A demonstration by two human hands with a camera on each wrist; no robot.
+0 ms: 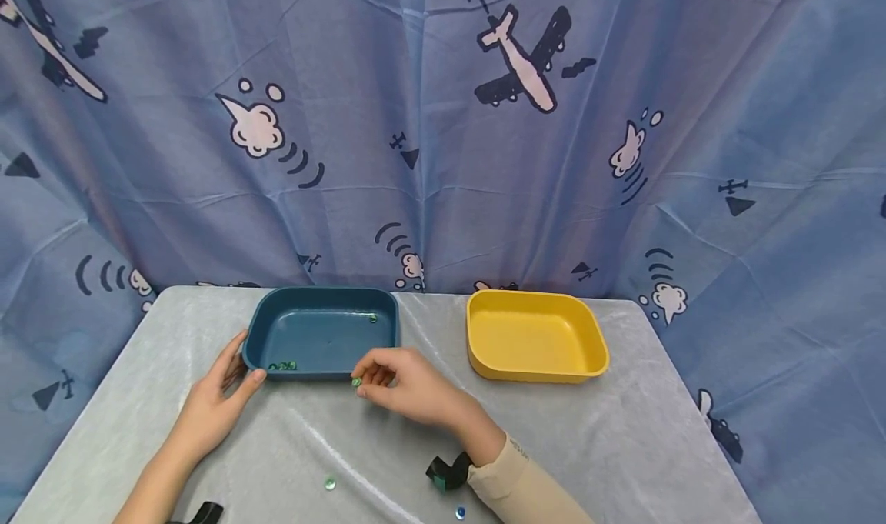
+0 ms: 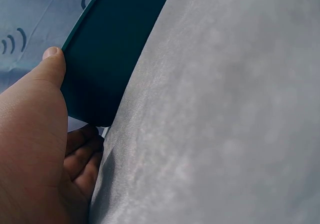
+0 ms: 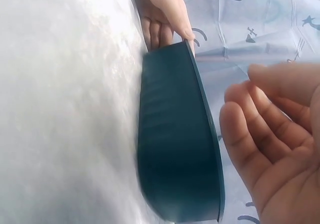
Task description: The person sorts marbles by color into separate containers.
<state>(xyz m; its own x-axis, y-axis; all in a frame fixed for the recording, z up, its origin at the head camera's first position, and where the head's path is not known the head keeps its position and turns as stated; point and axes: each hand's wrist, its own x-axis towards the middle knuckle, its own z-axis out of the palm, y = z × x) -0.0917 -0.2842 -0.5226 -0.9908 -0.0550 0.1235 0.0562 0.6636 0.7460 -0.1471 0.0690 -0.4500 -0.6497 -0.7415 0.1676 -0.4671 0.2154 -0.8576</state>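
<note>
My left hand grips the front left corner of a dark teal plastic tray. Its thumb lies at the rim, and the fingers reach round the outer side. At the tray's front right, my right hand pinches a small green glass bead between thumb and fingertips, close to the front rim. In the right wrist view that hand's fingers are curled beside the tray, and the bead is hidden. Several green beads lie in the tray's front left corner, and another green bead sits near its back right.
A yellow tray stands to the right on the grey cloth-covered table. One pale green bead and one blue bead lie near the front. A blue curtain with printed airplanes hangs behind the table.
</note>
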